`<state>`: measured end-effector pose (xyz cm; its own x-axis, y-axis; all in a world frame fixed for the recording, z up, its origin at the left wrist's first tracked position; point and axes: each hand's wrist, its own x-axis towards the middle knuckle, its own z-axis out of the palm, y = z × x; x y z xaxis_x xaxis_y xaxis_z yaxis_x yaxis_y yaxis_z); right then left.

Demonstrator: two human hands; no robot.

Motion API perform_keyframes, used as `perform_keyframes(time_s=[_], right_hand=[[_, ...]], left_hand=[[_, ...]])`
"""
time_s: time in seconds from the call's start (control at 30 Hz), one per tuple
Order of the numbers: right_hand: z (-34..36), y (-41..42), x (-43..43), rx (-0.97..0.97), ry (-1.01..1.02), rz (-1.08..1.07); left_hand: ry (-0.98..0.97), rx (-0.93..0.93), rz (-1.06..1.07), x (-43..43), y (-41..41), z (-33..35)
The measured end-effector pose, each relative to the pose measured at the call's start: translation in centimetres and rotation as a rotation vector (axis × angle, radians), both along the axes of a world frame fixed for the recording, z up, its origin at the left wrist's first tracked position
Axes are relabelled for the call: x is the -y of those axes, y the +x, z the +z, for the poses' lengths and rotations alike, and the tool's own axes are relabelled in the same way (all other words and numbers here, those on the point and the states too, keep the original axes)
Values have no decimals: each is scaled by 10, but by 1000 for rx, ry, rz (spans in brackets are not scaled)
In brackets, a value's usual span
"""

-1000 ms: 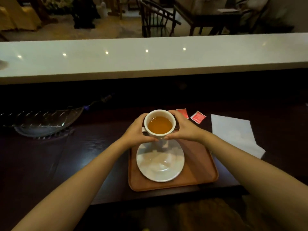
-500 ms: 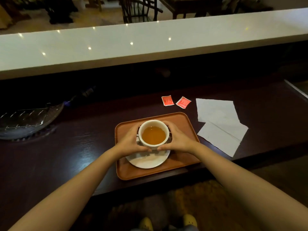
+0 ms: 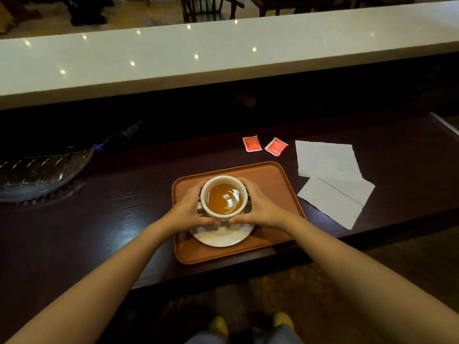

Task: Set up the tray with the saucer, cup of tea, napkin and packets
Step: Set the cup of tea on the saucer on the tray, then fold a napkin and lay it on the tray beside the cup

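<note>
A white cup of amber tea sits over the white saucer, which lies on the brown tray at the dark counter's front edge. My left hand wraps the cup's left side and my right hand wraps its right side. Whether the cup's base touches the saucer is hidden by my fingers. Two red packets lie on the counter behind the tray. Two white napkins lie to the tray's right, overlapping.
A dark glass dish rests on the counter at the far left. A raised white bar top runs across behind the dark counter. Chairs and tables stand beyond it. My yellow shoes show below.
Both hands have lowered the cup from above the tray's far edge down onto the saucer. The view has tilted down and pulled back, bringing the second napkin and my shoes into sight.
</note>
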<state>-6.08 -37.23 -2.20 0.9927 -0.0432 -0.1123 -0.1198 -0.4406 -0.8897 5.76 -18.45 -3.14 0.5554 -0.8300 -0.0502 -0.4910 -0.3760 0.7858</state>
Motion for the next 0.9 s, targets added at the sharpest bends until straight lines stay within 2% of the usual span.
perform_keyframes(time_s=[0.1, 0.2, 0.3, 0.37, 0.5, 0.63, 0.77, 0.9], right_hand=[[-1, 1, 3, -28, -29, 28], [0, 3, 13, -122, -65, 68], [6, 4, 31, -169, -98, 96], [11, 2, 46, -161, -133, 76], [19, -10, 85, -121, -210, -98], [21, -36, 137, -123, -316, -321], [18, -75, 190, -113, -418, -489], [8, -105, 234, -229, -494, -643]], left_hand=[[25, 8, -1, -2, 1, 5], [33, 14, 118, 1, 7, 17], [-64, 29, 220, 19, 15, 39], [-97, 112, 216, 40, 17, 58], [-114, 279, 152, 102, 11, 83], [-76, 364, 22, 178, -15, 85], [34, 346, -114, 245, -47, 61], [156, 318, -229, 295, -71, 27]])
